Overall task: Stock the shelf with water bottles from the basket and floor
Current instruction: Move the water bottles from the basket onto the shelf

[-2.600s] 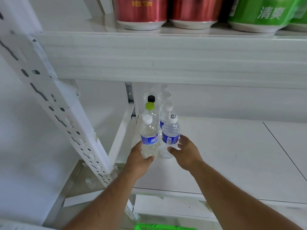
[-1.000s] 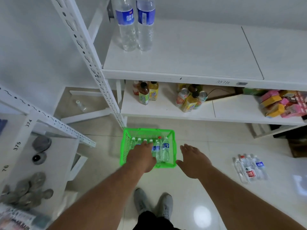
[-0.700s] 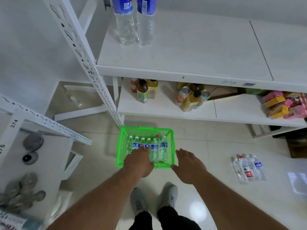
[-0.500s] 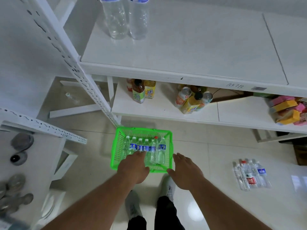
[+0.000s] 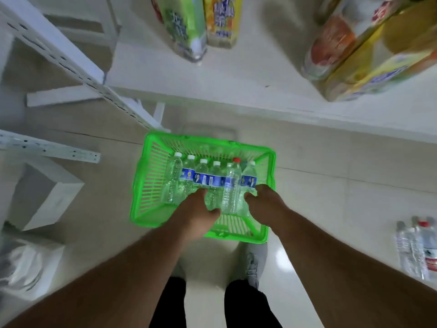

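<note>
**Both hands down in the green basket**

While the green basket (image 5: 151, 185) sits on the floor just before the low shelf (image 5: 236, 74), both hands are among its water bottles (image 5: 208, 179). Left hand (image 5: 197, 211) curls round one bottle's lower end; right hand (image 5: 264, 204) closes on the rightmost bottle. More bottles (image 5: 418, 249) lie on the floor, well off right.

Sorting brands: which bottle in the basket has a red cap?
The red-capped bottle near the green basket's right end, mostly hidden behind a taller clear one; every other cap there is white.
</note>
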The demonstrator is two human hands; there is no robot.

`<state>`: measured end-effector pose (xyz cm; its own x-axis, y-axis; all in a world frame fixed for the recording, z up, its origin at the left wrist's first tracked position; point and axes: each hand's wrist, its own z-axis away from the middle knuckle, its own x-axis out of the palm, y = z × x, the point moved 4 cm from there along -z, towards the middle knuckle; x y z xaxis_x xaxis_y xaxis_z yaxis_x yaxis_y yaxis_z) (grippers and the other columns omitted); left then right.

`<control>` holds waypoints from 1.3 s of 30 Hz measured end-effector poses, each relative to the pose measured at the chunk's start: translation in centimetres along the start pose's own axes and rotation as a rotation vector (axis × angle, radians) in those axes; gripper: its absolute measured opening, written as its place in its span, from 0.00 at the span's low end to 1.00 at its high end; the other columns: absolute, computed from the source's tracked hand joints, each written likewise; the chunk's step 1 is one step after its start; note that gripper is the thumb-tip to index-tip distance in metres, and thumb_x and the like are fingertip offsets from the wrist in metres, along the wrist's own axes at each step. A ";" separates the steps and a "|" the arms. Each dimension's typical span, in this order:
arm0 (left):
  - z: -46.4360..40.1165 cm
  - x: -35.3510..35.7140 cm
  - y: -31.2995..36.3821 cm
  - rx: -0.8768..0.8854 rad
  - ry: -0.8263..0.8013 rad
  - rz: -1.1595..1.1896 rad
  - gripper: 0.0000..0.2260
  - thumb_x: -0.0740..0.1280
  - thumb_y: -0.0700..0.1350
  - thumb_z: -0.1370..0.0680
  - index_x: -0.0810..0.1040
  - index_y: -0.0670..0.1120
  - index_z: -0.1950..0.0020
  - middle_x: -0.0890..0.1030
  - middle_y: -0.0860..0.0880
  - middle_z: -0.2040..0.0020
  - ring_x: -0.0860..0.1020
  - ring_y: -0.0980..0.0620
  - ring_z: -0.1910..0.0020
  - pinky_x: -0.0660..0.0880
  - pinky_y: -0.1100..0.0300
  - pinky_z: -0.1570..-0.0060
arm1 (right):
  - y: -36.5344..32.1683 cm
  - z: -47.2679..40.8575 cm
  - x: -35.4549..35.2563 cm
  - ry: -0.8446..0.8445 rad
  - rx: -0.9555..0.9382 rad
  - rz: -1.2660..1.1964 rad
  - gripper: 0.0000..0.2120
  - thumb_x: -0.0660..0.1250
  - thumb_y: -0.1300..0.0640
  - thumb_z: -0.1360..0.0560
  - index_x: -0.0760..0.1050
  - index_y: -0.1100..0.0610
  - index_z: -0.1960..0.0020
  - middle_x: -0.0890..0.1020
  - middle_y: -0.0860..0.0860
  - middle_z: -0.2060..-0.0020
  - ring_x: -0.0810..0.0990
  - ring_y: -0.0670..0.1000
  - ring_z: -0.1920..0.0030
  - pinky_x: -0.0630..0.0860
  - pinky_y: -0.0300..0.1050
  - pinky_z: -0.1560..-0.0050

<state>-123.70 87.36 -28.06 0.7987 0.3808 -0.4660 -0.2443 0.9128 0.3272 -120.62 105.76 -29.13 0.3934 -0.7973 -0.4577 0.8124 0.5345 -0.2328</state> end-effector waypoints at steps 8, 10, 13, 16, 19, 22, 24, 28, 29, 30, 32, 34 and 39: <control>-15.8 10.2 -4.3 -0.001 0.017 0.126 0.33 0.70 0.53 0.24 0.62 0.46 0.23 0.68 0.44 0.25 0.81 0.44 0.44 0.79 0.55 0.52 | 2.4 -16.6 7.4 0.086 0.124 -0.022 0.17 0.60 0.62 0.24 0.70 0.66 0.36 0.76 0.63 0.38 0.77 0.60 0.40 0.75 0.47 0.45; -18.1 11.6 -4.6 0.005 0.010 0.143 0.33 0.70 0.52 0.23 0.60 0.46 0.22 0.67 0.45 0.25 0.81 0.51 0.53 0.75 0.63 0.61 | 2.7 -18.4 8.2 0.142 0.177 -0.104 0.20 0.62 0.60 0.25 0.69 0.65 0.34 0.75 0.63 0.37 0.77 0.61 0.38 0.75 0.48 0.43; -20.8 12.9 -5.0 0.007 0.008 0.150 0.35 0.70 0.53 0.23 0.58 0.46 0.22 0.66 0.45 0.24 0.79 0.51 0.48 0.69 0.66 0.57 | 3.1 -20.7 9.6 0.199 0.235 -0.135 0.26 0.66 0.55 0.24 0.63 0.64 0.30 0.71 0.61 0.32 0.73 0.61 0.33 0.71 0.48 0.36; -22.6 13.7 -5.5 0.005 -0.024 0.159 0.37 0.71 0.54 0.24 0.57 0.47 0.21 0.63 0.46 0.23 0.75 0.51 0.39 0.67 0.67 0.53 | 2.8 -21.4 10.2 0.285 0.240 -0.049 0.26 0.63 0.55 0.21 0.61 0.66 0.29 0.69 0.61 0.32 0.69 0.62 0.32 0.67 0.52 0.32; -23.8 13.8 -6.2 -0.009 -0.045 0.185 0.39 0.73 0.55 0.26 0.58 0.48 0.21 0.64 0.47 0.23 0.75 0.51 0.36 0.65 0.65 0.48 | 2.4 -22.0 10.4 0.316 0.226 0.010 0.23 0.61 0.56 0.21 0.63 0.67 0.31 0.70 0.62 0.33 0.69 0.62 0.32 0.67 0.51 0.33; -24.7 13.4 -7.3 -0.050 -0.049 0.205 0.42 0.74 0.57 0.28 0.57 0.46 0.21 0.64 0.45 0.23 0.71 0.44 0.29 0.67 0.62 0.42 | 2.4 -23.3 11.1 0.283 0.196 -0.074 0.19 0.63 0.51 0.22 0.73 0.63 0.37 0.76 0.62 0.38 0.75 0.61 0.37 0.73 0.46 0.41; -25.2 13.1 -7.9 -0.073 -0.043 0.203 0.43 0.75 0.58 0.29 0.58 0.45 0.22 0.65 0.43 0.23 0.70 0.43 0.29 0.69 0.57 0.36 | 2.6 -24.1 11.7 0.271 0.210 -0.133 0.24 0.65 0.43 0.24 0.74 0.61 0.38 0.77 0.60 0.39 0.76 0.62 0.40 0.74 0.48 0.42; -26.0 13.2 -7.8 -0.086 -0.049 0.203 0.44 0.74 0.61 0.29 0.58 0.43 0.22 0.65 0.43 0.24 0.69 0.43 0.28 0.68 0.60 0.37 | 3.5 -26.2 12.0 0.240 0.254 -0.252 0.38 0.70 0.34 0.31 0.67 0.61 0.36 0.78 0.58 0.42 0.79 0.61 0.43 0.77 0.52 0.43; -26.2 13.3 -7.6 -0.091 -0.043 0.202 0.45 0.74 0.62 0.30 0.58 0.42 0.22 0.65 0.43 0.23 0.70 0.44 0.28 0.67 0.62 0.41 | 3.7 -26.6 11.9 0.226 0.252 -0.300 0.39 0.71 0.34 0.32 0.66 0.61 0.36 0.78 0.57 0.43 0.80 0.61 0.45 0.78 0.52 0.46; -26.4 13.4 -7.4 -0.097 -0.035 0.195 0.45 0.74 0.62 0.30 0.58 0.41 0.22 0.66 0.42 0.24 0.71 0.44 0.30 0.66 0.63 0.45 | 3.9 -26.9 11.8 0.218 0.240 -0.336 0.39 0.72 0.34 0.33 0.67 0.61 0.36 0.79 0.56 0.46 0.81 0.60 0.47 0.79 0.51 0.50; -26.7 13.5 -7.1 -0.110 -0.017 0.188 0.44 0.74 0.61 0.30 0.60 0.40 0.24 0.69 0.42 0.26 0.75 0.47 0.38 0.67 0.62 0.51 | 4.1 -27.2 11.7 0.200 0.190 -0.336 0.34 0.73 0.34 0.34 0.73 0.60 0.42 0.81 0.55 0.54 0.82 0.57 0.56 0.76 0.46 0.61; -26.7 13.5 -7.2 -0.115 -0.017 0.198 0.42 0.74 0.59 0.29 0.60 0.40 0.24 0.70 0.42 0.27 0.72 0.52 0.50 0.69 0.61 0.55 | 4.2 -27.1 11.4 0.174 0.127 -0.292 0.27 0.73 0.34 0.33 0.77 0.58 0.52 0.80 0.53 0.63 0.79 0.54 0.65 0.74 0.44 0.65; -24.5 11.8 -8.0 -0.065 -0.002 0.237 0.38 0.75 0.56 0.29 0.64 0.43 0.26 0.72 0.45 0.29 0.77 0.51 0.46 0.69 0.65 0.60 | 3.5 -24.3 10.4 0.202 -0.041 -0.257 0.16 0.72 0.40 0.29 0.74 0.51 0.64 0.78 0.47 0.69 0.77 0.50 0.67 0.69 0.40 0.70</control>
<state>-125.83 88.12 -56.30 0.7158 0.5855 -0.3805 -0.4602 0.8054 0.3735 -124.14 106.13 -55.53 0.0808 -0.8379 -0.5398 0.8546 0.3369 -0.3951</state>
